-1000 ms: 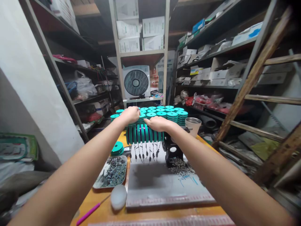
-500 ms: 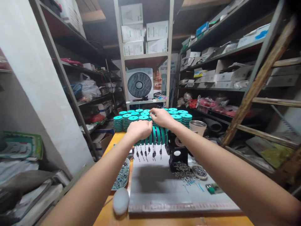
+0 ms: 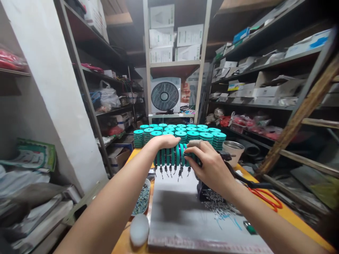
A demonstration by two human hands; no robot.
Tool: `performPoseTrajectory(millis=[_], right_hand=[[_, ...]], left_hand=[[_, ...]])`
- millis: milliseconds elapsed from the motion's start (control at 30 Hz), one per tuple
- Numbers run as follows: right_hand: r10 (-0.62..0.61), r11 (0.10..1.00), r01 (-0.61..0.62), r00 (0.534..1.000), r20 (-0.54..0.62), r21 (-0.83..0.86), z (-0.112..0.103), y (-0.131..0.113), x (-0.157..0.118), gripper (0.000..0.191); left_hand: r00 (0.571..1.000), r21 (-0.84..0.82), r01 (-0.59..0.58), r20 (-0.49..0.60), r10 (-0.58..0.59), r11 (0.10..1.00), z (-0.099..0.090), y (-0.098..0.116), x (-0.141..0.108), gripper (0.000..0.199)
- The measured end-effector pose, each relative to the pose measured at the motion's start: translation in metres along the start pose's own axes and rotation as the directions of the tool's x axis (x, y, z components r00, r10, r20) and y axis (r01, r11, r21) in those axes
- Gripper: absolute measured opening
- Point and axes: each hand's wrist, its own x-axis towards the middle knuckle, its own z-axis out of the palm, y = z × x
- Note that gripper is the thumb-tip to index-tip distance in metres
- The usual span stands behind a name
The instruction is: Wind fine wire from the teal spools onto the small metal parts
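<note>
Presumably to steady the teal discs (image 3: 172,155), the left hand (image 3: 166,141) lies over their row; the right hand (image 3: 210,164) curls against it, whether either pinches anything being unclear.

storeroom workshop, metal shelves (image 3: 174,64), stacked cartons (image 3: 161,54), worktable (image 3: 123,242)

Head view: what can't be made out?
Head view:
Left hand: most fingers hidden by the hand itself.
Row of teal spools: partly hidden by both hands.
Black machine: largely hidden by the right hand.
Wooden ladder: cut off by the right edge.
White boxes: most print too small to read.
</note>
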Motion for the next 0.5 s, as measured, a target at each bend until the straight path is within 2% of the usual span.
performPoseTrajectory(millis=[133,267,400,500], right_hand=[[-0.102,0.989,0.095,0.993,-0.063,-0.117,0.009,0.003,0.001,0.016],[-0.215,0.943,0.2,0.976,-0.03,-0.264,0.006,0.007,-0.007,0.018],[-0.271,0.942,0.246,0.959,-0.085,-0.227,0.006,-0.001,-0.007,0.016],[-0.255,0.954,0.237,0.964,-0.079,-0.186,0.014,-0.014,0.006,0.016]], left_hand=[[1.0,-0.058,-0.001,0.002,0.001,0.998,0.0,-0.002,0.001,0.038],[0.999,-0.148,-0.026,0.027,0.03,0.989,-0.002,-0.003,-0.003,0.039],[0.997,-0.237,-0.073,0.006,0.077,0.969,-0.004,-0.007,-0.007,0.043],[0.995,-0.266,-0.102,-0.016,0.102,0.958,-0.005,-0.009,-0.007,0.047]])
